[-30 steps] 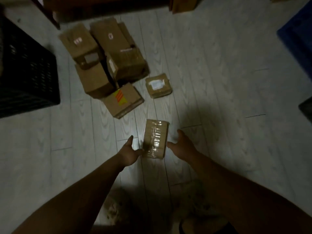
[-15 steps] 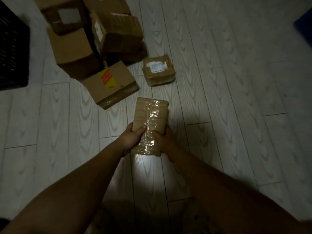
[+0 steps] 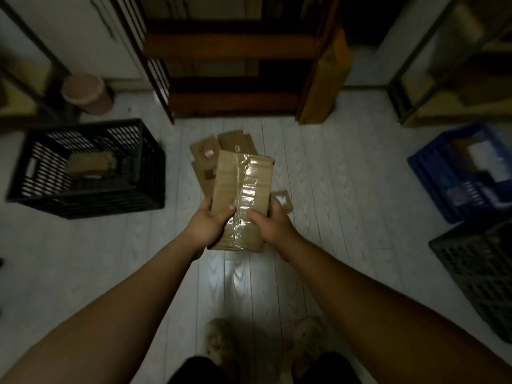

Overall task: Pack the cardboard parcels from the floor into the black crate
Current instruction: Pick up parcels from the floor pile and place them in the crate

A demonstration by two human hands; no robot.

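Holding a taped parcel (image 3: 241,200) with both hands, the person stood over the pale floor (image 3: 332,189). The left hand (image 3: 209,225) gripped the near left edge, with the thumb on top and the fingers tucked under. The right hand (image 3: 273,224) gripped the near right edge the same way. The hands were close together, with the shiny tape strip between the thumbs. The parcel was up in the air, off the floor, and it pointed away from the person.

Behind it, more parcels (image 3: 205,153) lay in a pile on the floor, partly hidden. One small parcel (image 3: 282,199) peeked out just beside the right hand.

The black crate (image 3: 83,206) sat on the floor to the left, well apart from the held parcel. One brown parcel (image 3: 88,163) lay inside it. A blue crate (image 3: 432,173) sat far to the right, with a dark crate (image 3: 476,273) nearer. A wooden shelf (image 3: 235,67) stood at the back, and a pink bin (image 3: 86,92) stood in the left corner.
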